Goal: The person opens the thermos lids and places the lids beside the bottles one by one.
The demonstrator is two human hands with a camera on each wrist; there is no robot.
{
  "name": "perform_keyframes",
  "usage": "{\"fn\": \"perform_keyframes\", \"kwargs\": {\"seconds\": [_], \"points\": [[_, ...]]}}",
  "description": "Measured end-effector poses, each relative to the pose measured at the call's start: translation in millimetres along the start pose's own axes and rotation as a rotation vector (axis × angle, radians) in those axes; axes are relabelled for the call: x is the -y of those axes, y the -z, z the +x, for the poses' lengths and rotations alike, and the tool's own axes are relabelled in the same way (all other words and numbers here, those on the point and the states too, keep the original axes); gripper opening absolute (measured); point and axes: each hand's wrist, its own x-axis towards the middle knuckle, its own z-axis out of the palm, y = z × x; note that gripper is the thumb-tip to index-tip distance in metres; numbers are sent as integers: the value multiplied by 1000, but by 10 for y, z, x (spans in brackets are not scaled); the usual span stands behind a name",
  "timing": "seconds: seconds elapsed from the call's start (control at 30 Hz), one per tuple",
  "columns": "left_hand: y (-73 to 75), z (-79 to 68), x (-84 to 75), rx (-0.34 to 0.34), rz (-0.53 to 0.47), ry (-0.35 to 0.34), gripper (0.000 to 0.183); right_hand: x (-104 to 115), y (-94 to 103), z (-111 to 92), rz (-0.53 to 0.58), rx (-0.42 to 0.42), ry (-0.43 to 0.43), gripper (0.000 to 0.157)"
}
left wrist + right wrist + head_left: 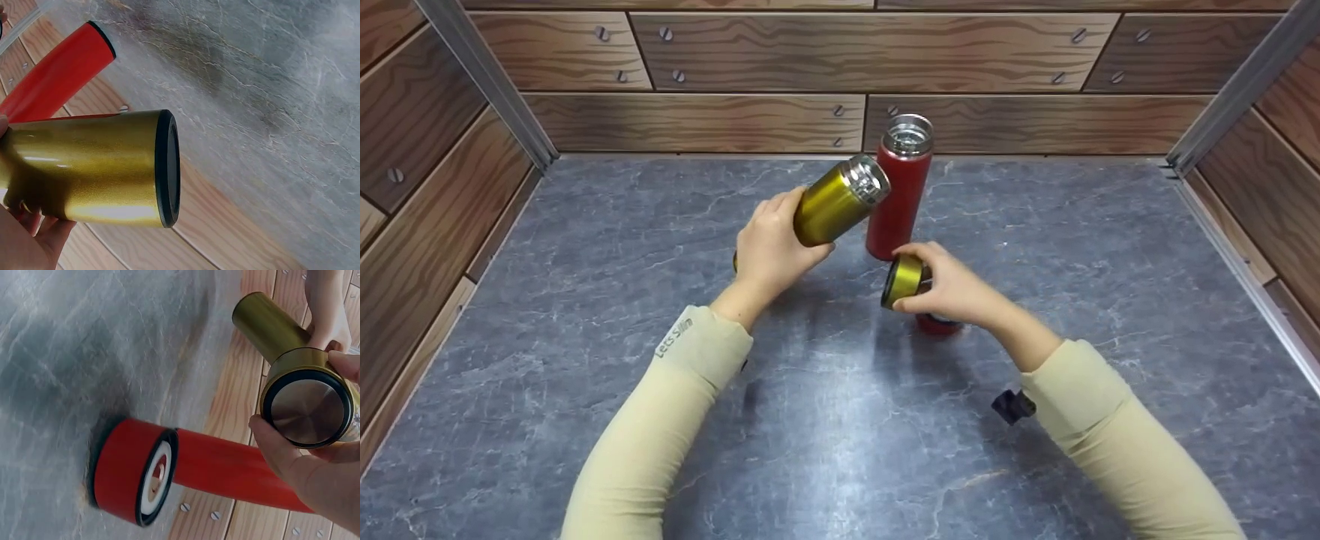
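My left hand (772,246) grips a gold vacuum flask (831,208) round its body, tilted with its uncapped steel mouth toward the upper right. In the left wrist view, the flask's black-rimmed base (167,169) hangs above the table. My right hand (956,291) pinches the gold lid (910,279) between thumb and fingers, apart from the flask; its round metal face (307,412) shows in the right wrist view. An uncapped red vacuum flask (897,202) stands upright behind the hands. Below my right hand a red lid (125,467) rests on the table, white inner side up.
The grey marble-patterned tabletop (825,442) spreads all round the flasks. Wood-patterned panels (697,124) close off the back and both sides, with metal strips (484,82) at the corners. A small black object (1012,406) sits at the right sleeve's cuff.
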Motion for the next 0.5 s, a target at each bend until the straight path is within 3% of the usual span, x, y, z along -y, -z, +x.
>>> {"fn": "perform_keyframes", "kwargs": {"seconds": [0.27,0.5], "points": [[-18,34,36,-15,-29,42,73,-11,-150,42,-72,-2,69,70],[-5,49,51,-36,-62,78,74,-2,-300,125,-122,25,33,68]]}}
